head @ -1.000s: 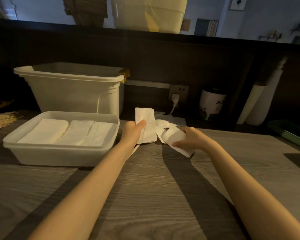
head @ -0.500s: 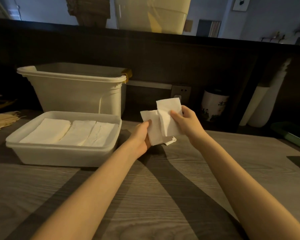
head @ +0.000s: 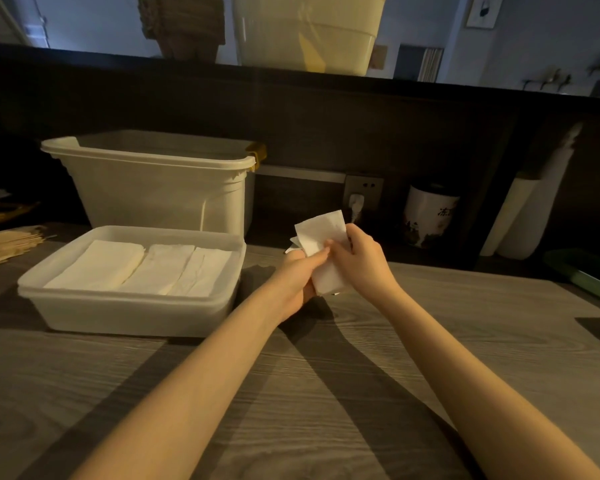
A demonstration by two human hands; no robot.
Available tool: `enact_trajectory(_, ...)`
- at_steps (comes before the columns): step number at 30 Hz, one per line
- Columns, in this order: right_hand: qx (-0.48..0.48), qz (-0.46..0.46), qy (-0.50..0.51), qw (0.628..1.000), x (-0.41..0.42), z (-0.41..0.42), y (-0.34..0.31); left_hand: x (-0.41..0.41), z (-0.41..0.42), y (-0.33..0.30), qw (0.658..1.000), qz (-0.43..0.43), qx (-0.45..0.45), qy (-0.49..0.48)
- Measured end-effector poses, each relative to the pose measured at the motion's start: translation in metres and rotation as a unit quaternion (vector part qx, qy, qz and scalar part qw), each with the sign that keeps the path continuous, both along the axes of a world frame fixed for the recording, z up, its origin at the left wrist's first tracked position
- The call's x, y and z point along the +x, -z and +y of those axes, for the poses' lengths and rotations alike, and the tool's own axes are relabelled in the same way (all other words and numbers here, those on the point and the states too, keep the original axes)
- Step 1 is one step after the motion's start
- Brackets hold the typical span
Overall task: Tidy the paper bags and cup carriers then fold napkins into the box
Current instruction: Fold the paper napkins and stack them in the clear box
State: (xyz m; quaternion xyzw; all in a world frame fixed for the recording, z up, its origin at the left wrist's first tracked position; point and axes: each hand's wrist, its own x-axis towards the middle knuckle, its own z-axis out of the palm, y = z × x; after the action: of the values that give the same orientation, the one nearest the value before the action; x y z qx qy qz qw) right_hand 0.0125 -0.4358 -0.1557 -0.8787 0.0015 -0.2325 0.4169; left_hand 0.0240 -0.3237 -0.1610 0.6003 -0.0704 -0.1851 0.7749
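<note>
Dim wood-grain surface [head: 326, 393], centre frame: left hand [head: 297, 278] and right hand [head: 364, 259] both pinch a white napkin [head: 321, 237] mid-fold above it; next, likely crease and lay it in the box [head: 132, 317] at left beside the folded ones.

You see a white napkin [head: 321, 237] | translucent white box [head: 132, 311] with white folded napkins [head: 139, 268] | cream tub [head: 160, 192] with a yellow clip [head: 258, 154] | grey wood-grain table [head: 291, 393] | white jar [head: 430, 216], dark markings | green tray [head: 589, 275] | tan sticks [head: 4, 244]
</note>
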Motion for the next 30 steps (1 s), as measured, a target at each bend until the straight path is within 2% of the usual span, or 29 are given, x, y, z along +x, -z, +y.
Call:
enact_trajectory(3,-0.04,-0.009,0.036,0.999,0.004,-0.002,0.002,-0.001,0.001,-0.001,0.999,-0.023,0.031,-0.013)
enact_trajectory(7,-0.027,-0.018,0.064,0.997,0.009,-0.013,0.008,0.006,0.006,-0.003,0.991,-0.062,0.099,-0.072)
enact_trajectory(13,-0.089,0.135,0.111,0.981,0.015,-0.029,0.032,0.01,0.017,-0.004,0.983,-0.069,0.086,-0.15)
enact_trajectory(16,-0.118,0.167,0.093,0.974,0.015,-0.03,0.036,0.012,0.019,-0.004,0.972,-0.105,0.111,-0.177)
enact_trajectory(19,-0.107,0.174,0.073,0.976,0.016,-0.029,0.04,0.012,0.018,-0.003,0.966,-0.122,0.131,-0.184)
enact_trajectory(28,-0.2,0.179,0.023,0.963,0.011,-0.026,0.031,0.012,0.017,-0.002,0.966,-0.114,0.144,-0.183)
enact_trajectory(30,-0.186,0.161,0.015,0.969,0.01,-0.026,0.032,0.012,0.017,-0.002,0.967,-0.112,0.14,-0.18)
